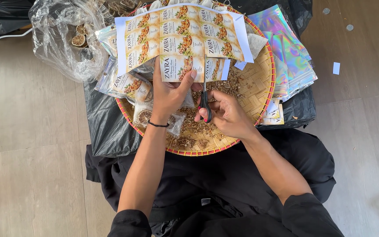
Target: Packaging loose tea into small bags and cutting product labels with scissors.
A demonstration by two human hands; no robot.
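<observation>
Two hands work over the woven tray (259, 83): your left hand (168, 94) pinches the label sheet (180, 37) at its lower edge, toward twelve o'clock, while your right hand (227, 113) is closed through the scissors (205, 96) handles, blades seemingly partway into the sheet. Holographic pouches (292, 57) lie at two o'clock.

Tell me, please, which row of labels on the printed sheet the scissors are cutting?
The bottom row of the printed label sheet: the black-handled scissors cut upward into it, beside the left hand's grip.
</observation>
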